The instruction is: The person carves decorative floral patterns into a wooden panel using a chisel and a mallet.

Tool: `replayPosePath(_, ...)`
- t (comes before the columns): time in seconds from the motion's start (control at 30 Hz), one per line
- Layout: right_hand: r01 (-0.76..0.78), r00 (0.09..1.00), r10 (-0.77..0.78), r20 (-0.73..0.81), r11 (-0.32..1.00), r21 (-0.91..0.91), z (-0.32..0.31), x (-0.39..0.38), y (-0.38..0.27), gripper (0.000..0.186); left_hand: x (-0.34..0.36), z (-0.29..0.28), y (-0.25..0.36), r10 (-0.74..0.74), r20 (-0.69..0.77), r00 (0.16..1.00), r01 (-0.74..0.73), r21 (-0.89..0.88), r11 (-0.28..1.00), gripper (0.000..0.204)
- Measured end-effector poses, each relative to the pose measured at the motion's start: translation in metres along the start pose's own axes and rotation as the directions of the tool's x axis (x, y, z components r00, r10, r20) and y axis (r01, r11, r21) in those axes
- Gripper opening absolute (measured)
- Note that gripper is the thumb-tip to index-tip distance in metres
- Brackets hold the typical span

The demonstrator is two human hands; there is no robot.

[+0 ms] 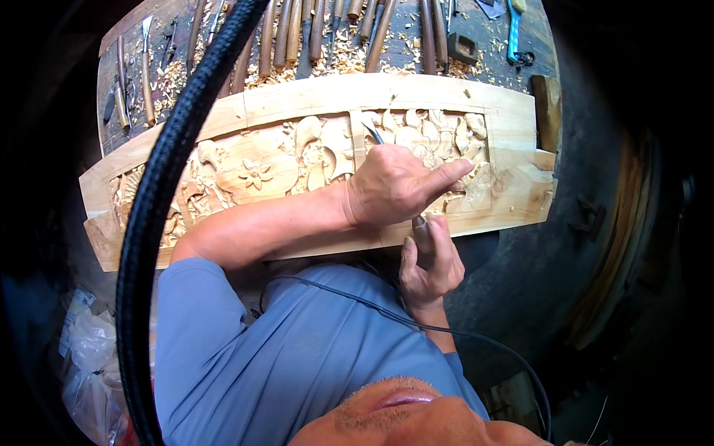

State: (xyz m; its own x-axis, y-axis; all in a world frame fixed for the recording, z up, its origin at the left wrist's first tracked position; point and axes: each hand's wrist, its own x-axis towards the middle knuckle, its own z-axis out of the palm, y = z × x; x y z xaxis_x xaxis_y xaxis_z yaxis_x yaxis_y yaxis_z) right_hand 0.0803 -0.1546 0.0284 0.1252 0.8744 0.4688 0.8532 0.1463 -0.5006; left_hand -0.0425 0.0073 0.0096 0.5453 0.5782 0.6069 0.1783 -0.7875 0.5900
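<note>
A pale carved wooden panel (335, 97) lies across the bench in front of me, with leaf and flower relief in its recessed parts. My left hand (394, 186) reaches over the panel, closed around the shaft of a carving chisel (374, 134). The chisel's metal tip shows beyond my knuckles, at the divider between the two carved sections. Near the panel's front edge my right hand (435, 267) holds the rounded end of the chisel's handle, its fingers curled around it. The middle of the chisel is hidden by my left hand.
Several wooden-handled chisels (286, 37) lie along the back of the bench among wood shavings (346, 56). A blue-handled brush (513, 30) is at the back right, near a wooden block (547, 111). A black cable (167, 171) crosses the left; plastic bags (93, 357) stand at lower left.
</note>
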Motion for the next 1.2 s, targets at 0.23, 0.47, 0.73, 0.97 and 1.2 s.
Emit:
replayPosePath(0.23,-0.063,0.998,0.063,-0.016,0.998,0.015,-0.002,0.038,0.008,0.021,0.009,-0.005,0.003,0.115,-0.100,0.988,-0.117,-0.010,0.993,0.046)
replayPosePath(0.47,-0.414,0.902,0.425,-0.069,0.900,0.135,-0.016,0.165,0.094,0.019,0.010,-0.007,-0.003,0.260,-0.039,0.965,-0.260,0.017,0.965,0.035)
replayPosePath(0.73,-0.253,0.965,0.258,0.040,0.962,-0.100,-0.011,0.232,0.117,0.022,0.002,0.001,-0.005,0.260,0.068,0.963,-0.266,0.093,0.959,0.033)
replayPosePath(0.97,-0.088,0.938,0.231,0.260,0.881,-0.465,-0.007,0.286,0.086,0.019,0.004,-0.002,-0.005,0.275,0.068,0.959,-0.281,0.123,0.952,0.027)
replayPosePath(1.2,-0.198,0.967,0.237,0.090,0.928,-0.316,-0.030,0.264,0.070,0.024,0.009,-0.012,-0.001,0.293,-0.018,0.956,-0.288,0.149,0.946,0.028)
